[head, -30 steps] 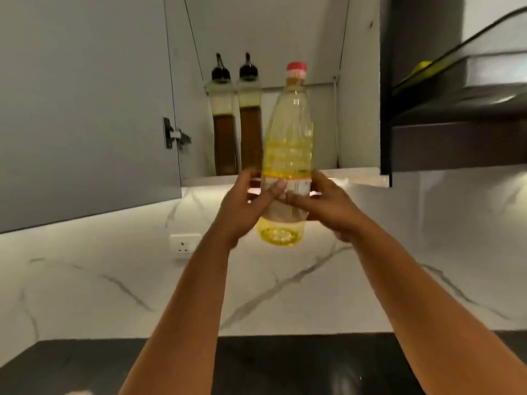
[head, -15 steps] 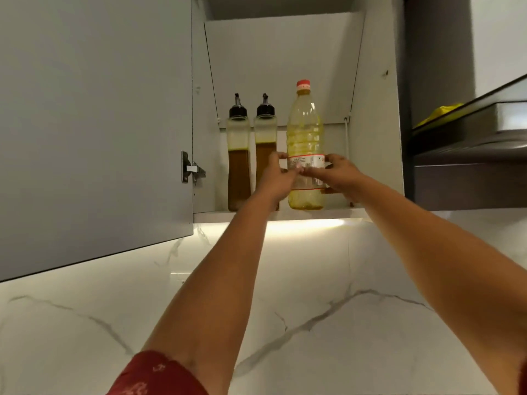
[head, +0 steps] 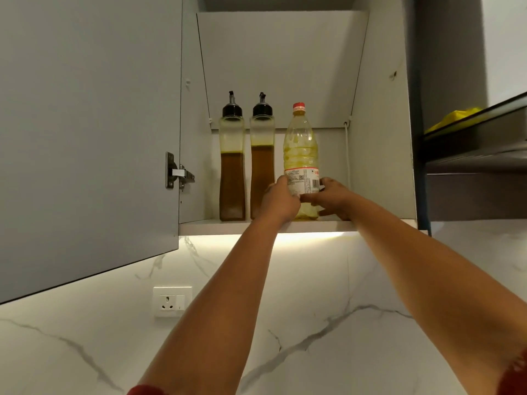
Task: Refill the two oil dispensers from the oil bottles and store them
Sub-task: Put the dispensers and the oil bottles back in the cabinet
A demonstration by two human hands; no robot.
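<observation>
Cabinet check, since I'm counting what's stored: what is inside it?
Two dispensers of dark oil stand beside a red-capped oil bottle that both hands grip. The hands cover the shelf right behind them.

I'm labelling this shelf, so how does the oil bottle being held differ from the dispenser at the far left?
The oil bottle has a red screw cap; the left dispenser has a black pour spout. The oil bottle holds pale yellow oil, the left dispenser dark brown. The left hand and right hand grip the oil bottle; the left dispenser stands untouched. Both are upright and clear.
</observation>
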